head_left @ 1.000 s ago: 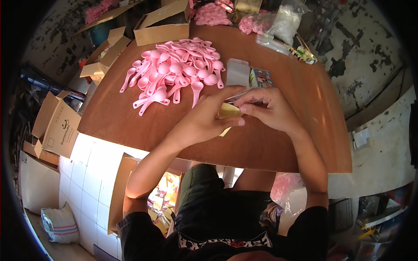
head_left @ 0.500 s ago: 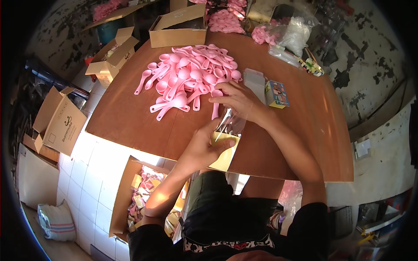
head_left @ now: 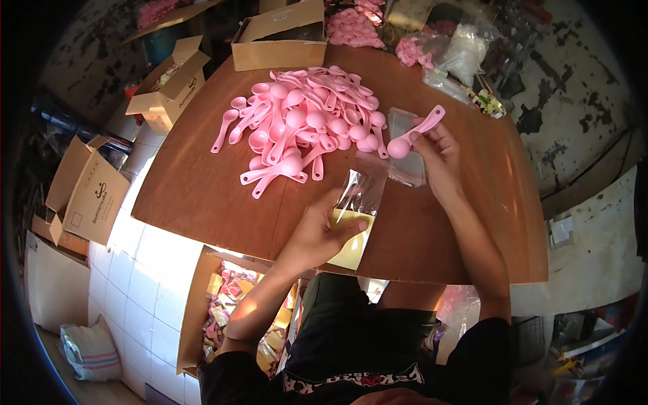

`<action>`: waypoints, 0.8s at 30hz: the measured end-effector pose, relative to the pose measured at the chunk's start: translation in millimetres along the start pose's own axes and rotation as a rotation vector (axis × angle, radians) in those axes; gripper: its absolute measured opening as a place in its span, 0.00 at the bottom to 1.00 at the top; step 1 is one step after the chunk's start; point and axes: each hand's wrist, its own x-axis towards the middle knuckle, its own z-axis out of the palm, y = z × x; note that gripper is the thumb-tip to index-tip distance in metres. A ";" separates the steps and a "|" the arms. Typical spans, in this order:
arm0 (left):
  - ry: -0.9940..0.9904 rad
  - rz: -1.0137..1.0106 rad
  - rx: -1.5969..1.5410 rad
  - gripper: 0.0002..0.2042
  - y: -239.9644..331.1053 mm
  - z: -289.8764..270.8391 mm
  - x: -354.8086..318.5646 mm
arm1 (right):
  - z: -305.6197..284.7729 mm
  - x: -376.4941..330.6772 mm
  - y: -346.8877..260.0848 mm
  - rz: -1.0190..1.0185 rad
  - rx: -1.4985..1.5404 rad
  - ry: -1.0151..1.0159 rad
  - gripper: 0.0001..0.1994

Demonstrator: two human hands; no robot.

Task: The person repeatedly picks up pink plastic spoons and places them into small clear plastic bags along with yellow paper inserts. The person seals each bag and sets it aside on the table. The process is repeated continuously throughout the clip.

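Observation:
My left hand (head_left: 316,233) is closed on a clear plastic bag (head_left: 362,191) near the table's front edge. A pale yellow card or packet (head_left: 348,252) fills the bag's lower part, my thumb lying across it. To the right, my right hand (head_left: 442,154) pinches a pink spoon (head_left: 399,148) off the table, its round bowl toward the bag and its holed handle pointing up and away. Beyond both hands spreads a big heap of similar pink spoons (head_left: 295,119). Clear plastic sleeves (head_left: 407,167) lie beside my right hand.
On the brown table (head_left: 202,182), an open cardboard box (head_left: 280,55) stands at the back. Bagged pink items (head_left: 354,28) and a white-filled bag (head_left: 464,52) sit at the far side. Below the front edge, a carton (head_left: 192,314) holds several filled packets. More cartons (head_left: 98,192) stand left.
My right hand has moved right, away from the bag's mouth and the heap, and now has a pink spoon in it. The small blue-and-yellow box is now hidden behind that hand.

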 end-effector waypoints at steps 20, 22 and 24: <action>-0.012 0.172 0.149 0.23 5.5 37.4 4.0 | 24.0 -59.9 -37.4 -0.126 0.006 -0.158 0.13; -0.015 0.098 0.153 0.24 11.8 45.1 3.1 | 17.2 -62.6 -39.1 -0.109 0.003 -0.134 0.11; -0.031 0.099 0.150 0.25 10.7 51.3 5.0 | 8.9 -63.9 -43.5 -0.090 0.000 -0.107 0.09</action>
